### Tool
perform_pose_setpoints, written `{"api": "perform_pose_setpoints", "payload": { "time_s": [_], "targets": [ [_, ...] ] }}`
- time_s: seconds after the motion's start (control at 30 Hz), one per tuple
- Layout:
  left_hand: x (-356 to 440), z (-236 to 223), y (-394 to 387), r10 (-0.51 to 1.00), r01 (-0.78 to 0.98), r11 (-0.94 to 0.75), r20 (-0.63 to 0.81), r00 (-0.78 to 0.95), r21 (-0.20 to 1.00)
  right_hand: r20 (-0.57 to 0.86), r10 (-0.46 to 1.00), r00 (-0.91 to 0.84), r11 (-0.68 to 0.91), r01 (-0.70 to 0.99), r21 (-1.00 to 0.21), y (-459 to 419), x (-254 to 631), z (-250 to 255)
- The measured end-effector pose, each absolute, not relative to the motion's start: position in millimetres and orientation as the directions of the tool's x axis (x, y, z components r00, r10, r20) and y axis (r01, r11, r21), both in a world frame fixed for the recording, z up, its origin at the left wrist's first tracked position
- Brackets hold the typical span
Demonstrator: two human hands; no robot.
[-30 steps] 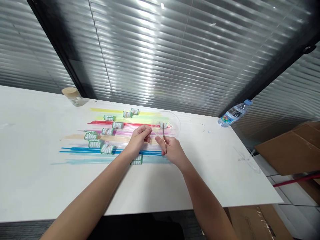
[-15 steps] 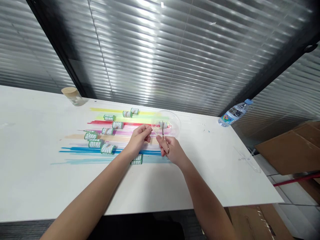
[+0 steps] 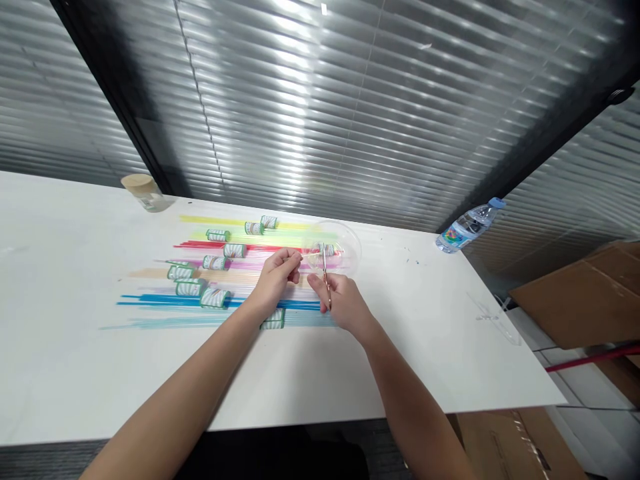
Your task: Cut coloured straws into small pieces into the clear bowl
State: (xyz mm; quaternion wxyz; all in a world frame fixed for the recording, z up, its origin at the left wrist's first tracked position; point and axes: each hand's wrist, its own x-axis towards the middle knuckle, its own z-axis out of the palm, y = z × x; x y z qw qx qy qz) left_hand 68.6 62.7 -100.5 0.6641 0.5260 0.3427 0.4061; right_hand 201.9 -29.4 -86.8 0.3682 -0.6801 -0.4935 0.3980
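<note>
My left hand (image 3: 281,270) is closed in a pinch. A thin, pale yellowish strand (image 3: 311,254) sticks out from its fingertips toward the right. My right hand (image 3: 343,300) grips a pair of scissors (image 3: 325,270), whose blades point away from me, close to the strand's far end. I cannot tell whether the blades touch it. Under the blades is a clear round dish (image 3: 356,250). Beneath my hands lie bundles of thin coloured strands, among them a red bundle (image 3: 200,246) and a blue bundle (image 3: 160,299). Striped paper wraps (image 3: 215,298) sit around or on the bundles.
A jar with a wooden lid (image 3: 145,193) stands at the back left of the white table (image 3: 300,387). A water bottle (image 3: 467,227) is near the right edge, with a clear looped item (image 3: 495,320) closer to me. Cardboard boxes (image 3: 580,293) are beyond the table's right side.
The scissors have turned a little in my right hand and shifted slightly left. More of the pale strand now shows beyond my left fingertips. My left hand has barely moved.
</note>
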Motion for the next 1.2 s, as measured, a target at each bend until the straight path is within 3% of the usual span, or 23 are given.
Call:
{"api": "perform_pose_setpoints", "payload": {
  "time_s": [0.5, 1.2],
  "targets": [
    [69.4, -102.5, 61.4, 0.858, -0.168, 0.120, -0.017, 0.513, 0.978, -0.201, 0.966, 0.161, -0.247, 0.364, -0.898, -29.1, 203.0, -87.5],
    [69.1, -104.2, 63.0, 0.873, -0.106, 0.051, 0.007, 0.487, 0.993, -0.224, 0.956, 0.191, -0.279, 0.350, -0.894, -27.7, 204.9, -82.5]
  ]
}}
